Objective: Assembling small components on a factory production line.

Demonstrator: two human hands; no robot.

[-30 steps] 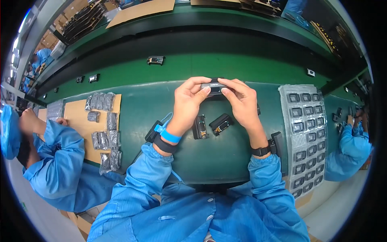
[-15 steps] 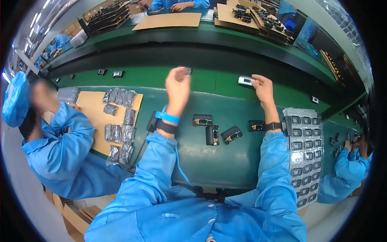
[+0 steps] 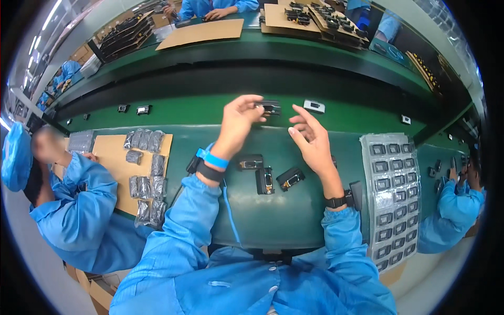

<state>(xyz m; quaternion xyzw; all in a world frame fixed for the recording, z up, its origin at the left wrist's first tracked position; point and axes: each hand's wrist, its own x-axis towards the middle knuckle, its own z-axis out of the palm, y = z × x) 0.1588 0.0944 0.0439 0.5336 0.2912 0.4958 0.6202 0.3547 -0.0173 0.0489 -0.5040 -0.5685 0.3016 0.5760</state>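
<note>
My left hand (image 3: 237, 123) is over the near edge of the green belt, thumb and fingers pinched on a small black electronic unit (image 3: 270, 107). To its right, my right hand (image 3: 313, 142) has its fingers spread with nothing in them, apart from that unit. Just beyond those fingers a silver-white housing (image 3: 314, 106) with a dark window lies on the belt. Nearer me on the green table lie three black units with their inner parts exposed: one (image 3: 250, 161) behind, one (image 3: 265, 181) upright in the middle, one (image 3: 290, 179) tilted. Another sits mostly hidden behind my right wrist.
A clear plastic tray (image 3: 382, 181) of black frames stands at the right. On the left, a cardboard sheet (image 3: 113, 157) carries several bagged parts (image 3: 144, 186) beside a co-worker (image 3: 79, 194). Other units (image 3: 143, 109) lie along the belt (image 3: 189, 110). A shelf crosses the far side.
My right hand has let go of the silver-white housing and drawn left and nearer. My left hand has shifted slightly right, the black unit now plainly showing. The whole view has shifted somewhat.
</note>
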